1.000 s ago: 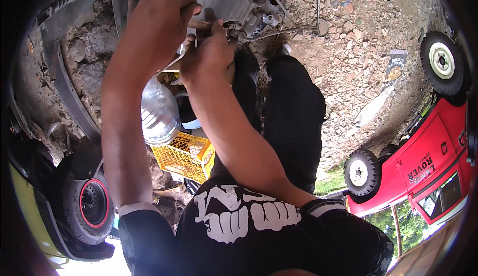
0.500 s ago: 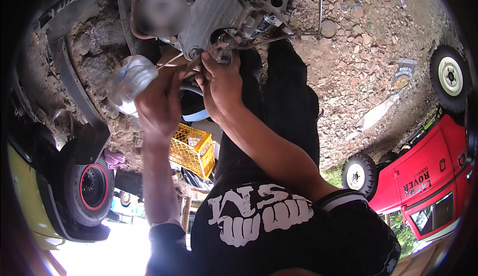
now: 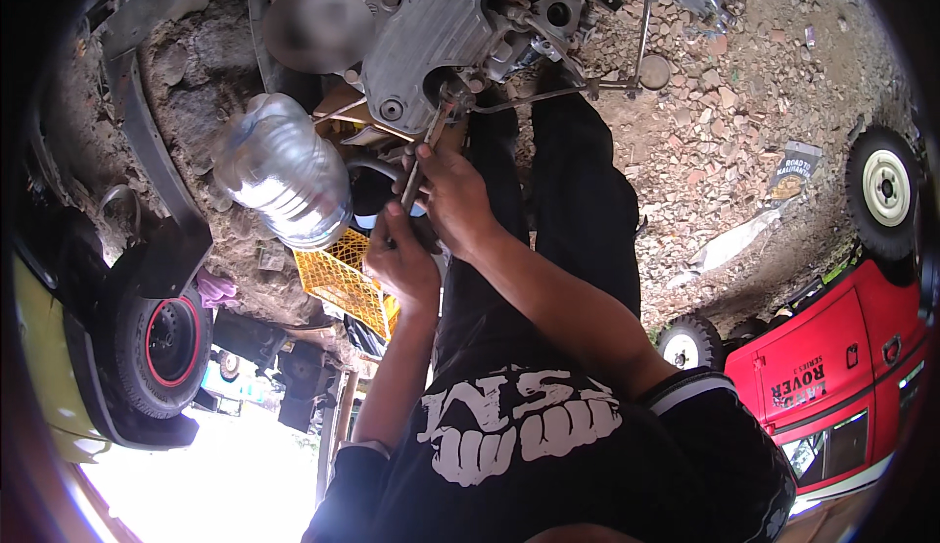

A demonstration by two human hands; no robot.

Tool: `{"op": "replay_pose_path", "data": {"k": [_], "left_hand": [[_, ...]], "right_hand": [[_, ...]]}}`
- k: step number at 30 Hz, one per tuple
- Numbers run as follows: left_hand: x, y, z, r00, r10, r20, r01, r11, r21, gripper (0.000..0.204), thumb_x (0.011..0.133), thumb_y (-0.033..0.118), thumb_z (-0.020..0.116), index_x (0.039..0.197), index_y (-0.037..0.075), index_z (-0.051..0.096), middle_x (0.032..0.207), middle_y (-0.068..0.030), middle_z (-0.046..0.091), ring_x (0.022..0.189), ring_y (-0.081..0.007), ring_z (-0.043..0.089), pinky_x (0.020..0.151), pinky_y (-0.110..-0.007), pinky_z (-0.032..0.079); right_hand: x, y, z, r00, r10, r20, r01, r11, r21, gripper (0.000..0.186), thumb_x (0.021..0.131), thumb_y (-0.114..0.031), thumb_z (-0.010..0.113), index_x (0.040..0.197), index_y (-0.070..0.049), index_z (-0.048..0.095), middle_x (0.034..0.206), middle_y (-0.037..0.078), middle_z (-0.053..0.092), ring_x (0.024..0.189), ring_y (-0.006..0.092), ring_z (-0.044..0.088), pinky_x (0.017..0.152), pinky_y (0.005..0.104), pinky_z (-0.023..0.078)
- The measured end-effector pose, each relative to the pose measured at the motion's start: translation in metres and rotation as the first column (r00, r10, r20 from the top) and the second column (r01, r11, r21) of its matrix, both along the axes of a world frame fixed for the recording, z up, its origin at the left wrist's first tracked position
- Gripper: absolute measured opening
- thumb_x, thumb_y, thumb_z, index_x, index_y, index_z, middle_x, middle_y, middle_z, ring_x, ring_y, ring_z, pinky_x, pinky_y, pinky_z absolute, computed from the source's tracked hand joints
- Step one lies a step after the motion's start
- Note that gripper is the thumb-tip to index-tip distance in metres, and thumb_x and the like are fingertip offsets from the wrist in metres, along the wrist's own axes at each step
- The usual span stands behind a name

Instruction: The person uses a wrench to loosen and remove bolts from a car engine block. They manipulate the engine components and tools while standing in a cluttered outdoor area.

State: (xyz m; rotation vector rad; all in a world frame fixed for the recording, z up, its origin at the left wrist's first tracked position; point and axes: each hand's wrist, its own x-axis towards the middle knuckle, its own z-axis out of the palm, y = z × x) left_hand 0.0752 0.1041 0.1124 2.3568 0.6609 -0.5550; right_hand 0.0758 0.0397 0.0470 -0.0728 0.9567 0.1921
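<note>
A long metal bar tool, apparently a wrench (image 3: pixel 414 183), slants down from a fitting (image 3: pixel 458 97) at the lower edge of the ribbed grey engine casing (image 3: pixel 416 14). My right hand (image 3: pixel 452 202) is closed around the middle of the bar, thumb upward along it. My left hand (image 3: pixel 401 264) grips its lower end, below and left of my right hand. A crumpled clear plastic jug (image 3: pixel 284 171) lies left of both hands, with a yellow plastic crate (image 3: pixel 343 288) under it.
My dark-clad legs (image 3: pixel 578 200) extend over rubble and gravel (image 3: pixel 715 132). A red vehicle (image 3: pixel 813 367) is at the right, a yellow-green one (image 3: pixel 54 367) with a red-rimmed wheel (image 3: pixel 171 342) at the left. A linkage rod (image 3: pixel 646 24) hangs beside the engine.
My left hand has moved down from high by the casing to the bar's lower end. My right hand has shifted lower and rightward along with the tool.
</note>
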Motion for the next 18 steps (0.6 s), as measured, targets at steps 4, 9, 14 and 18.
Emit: {"op": "replay_pose_path", "data": {"k": [4, 9, 14, 18], "left_hand": [[-0.032, 0.021, -0.034, 0.995, 0.031, -0.098, -0.037, 0.997, -0.065, 0.049, 0.105, 0.040, 0.044, 0.102, -0.001, 0.069, 0.063, -0.0049, 0.057, 0.055, -0.0116, 0.049, 0.051, -0.032, 0.038], [-0.064, 0.037, -0.069, 0.995, -0.092, -0.041, 0.089, 0.993, -0.075, 0.050, 0.107, 0.039, 0.038, 0.101, -0.003, 0.065, 0.072, -0.0136, 0.063, 0.063, -0.0220, 0.058, 0.060, -0.039, 0.044], [-0.079, 0.044, -0.106, 0.941, -0.263, -0.212, 0.252, 0.964, -0.080, 0.048, 0.108, 0.034, 0.032, 0.108, -0.003, 0.062, 0.089, -0.0227, 0.069, 0.084, -0.0374, 0.068, 0.073, -0.045, 0.050], [-0.102, 0.056, -0.136, 0.913, -0.258, -0.315, 0.161, 0.939, -0.302, 0.042, 0.104, 0.024, 0.032, 0.117, -0.005, 0.059, 0.098, -0.0243, 0.069, 0.091, -0.0373, 0.069, 0.079, -0.045, 0.052]], "right_hand": [[-0.022, -0.001, -0.034, 0.972, 0.145, 0.184, -0.122, 0.984, -0.132, 0.025, 0.102, -0.033, 0.056, 0.107, -0.009, 0.055, 0.087, 0.000, 0.054, 0.077, 0.0097, 0.054, 0.068, 0.0254, 0.046], [-0.029, 0.022, -0.052, 0.992, -0.020, 0.128, 0.033, 0.994, -0.104, 0.027, 0.104, -0.033, 0.054, 0.111, -0.008, 0.048, 0.075, -0.003, 0.043, 0.062, 0.0074, 0.040, 0.057, 0.0248, 0.038], [-0.036, 0.023, -0.082, 0.956, 0.282, -0.079, -0.276, 0.778, -0.564, 0.042, 0.102, -0.046, 0.051, 0.099, -0.005, 0.054, 0.065, 0.002, 0.053, 0.058, 0.0104, 0.052, 0.053, 0.0315, 0.043], [-0.031, 0.006, -0.079, 0.876, 0.428, -0.221, -0.421, 0.456, -0.784, 0.054, 0.100, -0.053, 0.048, 0.102, -0.001, 0.058, 0.061, 0.015, 0.057, 0.056, 0.0309, 0.062, 0.055, 0.0419, 0.047]]}}
